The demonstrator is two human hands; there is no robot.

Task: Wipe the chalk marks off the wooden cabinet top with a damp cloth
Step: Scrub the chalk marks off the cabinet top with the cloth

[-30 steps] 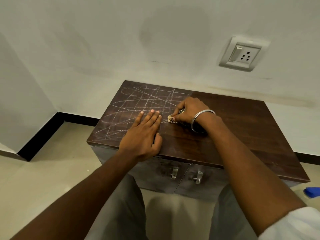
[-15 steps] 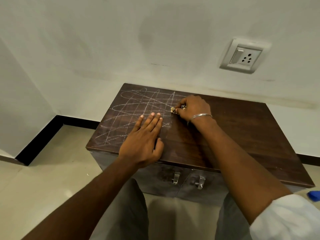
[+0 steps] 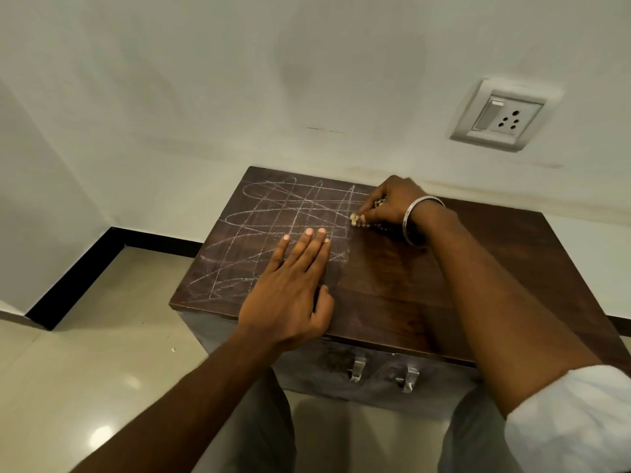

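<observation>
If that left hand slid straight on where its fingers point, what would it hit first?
Likely the wall, after crossing the chalk marks; the left hand seems to pass just beside the cloth.

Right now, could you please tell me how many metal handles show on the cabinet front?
2. The left handle and the right handle sit side by side under the near edge of the cabinet top; the right forearm may hide more.

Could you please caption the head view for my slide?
The left hand lies flat on the wooden cabinet top while the right hand holds a small cloth against chalk marks.
</observation>
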